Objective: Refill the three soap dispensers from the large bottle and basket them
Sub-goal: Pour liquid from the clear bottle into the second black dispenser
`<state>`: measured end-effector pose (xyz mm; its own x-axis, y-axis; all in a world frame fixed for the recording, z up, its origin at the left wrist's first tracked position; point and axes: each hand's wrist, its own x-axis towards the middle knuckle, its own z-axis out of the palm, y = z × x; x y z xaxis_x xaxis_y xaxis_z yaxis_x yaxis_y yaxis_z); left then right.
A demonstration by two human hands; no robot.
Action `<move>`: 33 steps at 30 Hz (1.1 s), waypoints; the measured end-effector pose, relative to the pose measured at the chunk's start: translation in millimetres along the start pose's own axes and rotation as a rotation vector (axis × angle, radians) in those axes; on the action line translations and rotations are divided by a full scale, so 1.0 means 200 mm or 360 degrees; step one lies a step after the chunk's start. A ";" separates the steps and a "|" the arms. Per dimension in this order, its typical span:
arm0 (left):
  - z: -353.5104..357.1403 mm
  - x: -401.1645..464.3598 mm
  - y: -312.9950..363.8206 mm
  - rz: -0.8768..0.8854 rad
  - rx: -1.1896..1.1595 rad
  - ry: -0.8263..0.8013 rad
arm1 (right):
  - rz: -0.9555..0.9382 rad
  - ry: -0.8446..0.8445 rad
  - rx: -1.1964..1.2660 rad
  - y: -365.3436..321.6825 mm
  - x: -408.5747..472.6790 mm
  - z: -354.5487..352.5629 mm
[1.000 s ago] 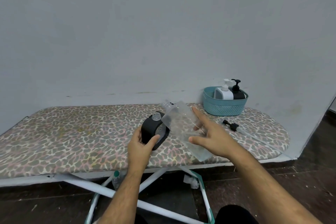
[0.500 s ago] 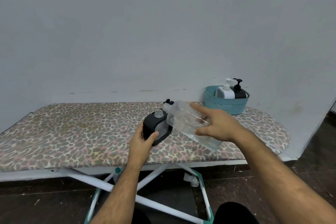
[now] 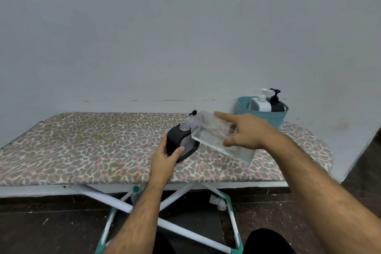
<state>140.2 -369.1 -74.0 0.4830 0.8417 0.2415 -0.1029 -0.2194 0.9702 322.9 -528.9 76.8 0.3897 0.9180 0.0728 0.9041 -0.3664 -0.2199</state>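
My left hand [image 3: 165,155] grips a black dispenser [image 3: 177,140] with an open clear neck, tilted on the ironing board [image 3: 92,146]. My right hand [image 3: 245,132] holds the large clear bottle [image 3: 210,130] tipped down to the left, its mouth just above and right of the dispenser's neck. My index finger lies straight along the bottle's top. A white dispenser [image 3: 260,103] and a black dispenser [image 3: 276,103] stand in the teal basket [image 3: 276,118] at the back right. A black pump head [image 3: 193,112] peeks out behind the bottle.
The leopard-print board stands against a grey wall, on white crossed legs with teal feet. A small green-capped bottle [image 3: 135,193] sits under the board. My knees show at the bottom edge.
My right hand has lifted the large bottle's base and swung it up, bringing its mouth toward the dispenser's neck. The view has shifted, and the loose pump now lies behind the bottle.
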 end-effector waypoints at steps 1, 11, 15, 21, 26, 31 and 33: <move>0.00 0.00 0.00 0.0001 -0.0001 -0.0004 | -0.0003 -0.0005 -0.0025 -0.01 0.00 -0.01; 0.00 0.01 -0.01 0.0003 0.0006 -0.0018 | -0.0029 -0.0059 -0.0201 -0.07 0.03 -0.09; 0.00 0.00 0.00 0.0005 -0.0002 -0.0013 | -0.0046 -0.0093 -0.0245 -0.09 0.04 -0.12; 0.00 0.00 0.00 -0.0002 0.0005 -0.0008 | -0.0072 -0.0103 -0.0280 -0.11 0.04 -0.16; 0.00 -0.01 0.01 -0.0007 0.0007 -0.0005 | -0.0081 -0.0116 -0.0300 -0.12 0.06 -0.17; 0.00 0.00 0.01 -0.0001 0.0006 -0.0012 | -0.0079 -0.0120 -0.0337 -0.13 0.08 -0.18; 0.00 0.00 0.00 0.0002 0.0006 -0.0017 | -0.0074 -0.0132 -0.0337 -0.13 0.09 -0.19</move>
<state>139.7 -369.3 -73.2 0.4919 0.8362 0.2426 -0.1000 -0.2226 0.9698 313.6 -508.8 119.7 0.3390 0.9408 -0.0041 0.9407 -0.3390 -0.0085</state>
